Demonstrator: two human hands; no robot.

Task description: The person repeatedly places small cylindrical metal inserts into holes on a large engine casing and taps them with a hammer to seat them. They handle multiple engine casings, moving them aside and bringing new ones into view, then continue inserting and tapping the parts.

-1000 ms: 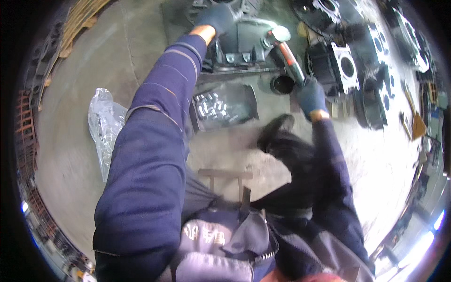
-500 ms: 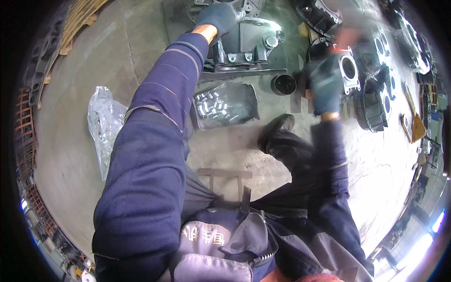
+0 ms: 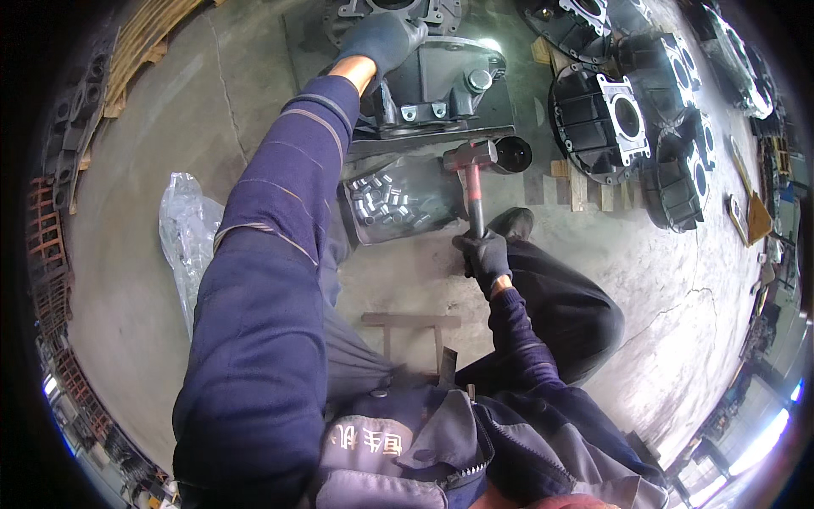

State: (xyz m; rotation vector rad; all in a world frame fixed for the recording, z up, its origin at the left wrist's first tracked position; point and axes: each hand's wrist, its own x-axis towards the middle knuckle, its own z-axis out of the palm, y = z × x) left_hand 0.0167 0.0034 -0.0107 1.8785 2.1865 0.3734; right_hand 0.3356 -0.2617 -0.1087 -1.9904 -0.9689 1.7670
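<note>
My right hand (image 3: 487,259), in a dark glove, is wrapped round the handle of a hammer (image 3: 473,182). The hammer's head is raised above the right end of a shallow tray (image 3: 441,225) of small silvery metal sleeves (image 3: 379,202). At the far side my left hand (image 3: 383,42), gloved too, is curled at a dark cast metal housing (image 3: 445,75). Its fingertips are mostly hidden, so what they grip does not show. The housing rests on a dark plate (image 3: 487,123). Just right of the hammer head stands a black round can (image 3: 514,155).
Several similar castings (image 3: 598,121) stand on the right, partly on wooden blocks (image 3: 578,188). A clear plastic bag (image 3: 188,242) lies at the left on the concrete floor. Wooden pallets (image 3: 140,51) are at the far left. A low metal frame (image 3: 411,321) is between my legs.
The right hand, blurred at the right near the castings earlier, has come in toward the middle and nearer; the hammer now shows clearly. My left hand stays at the housing, slightly shifted in view.
</note>
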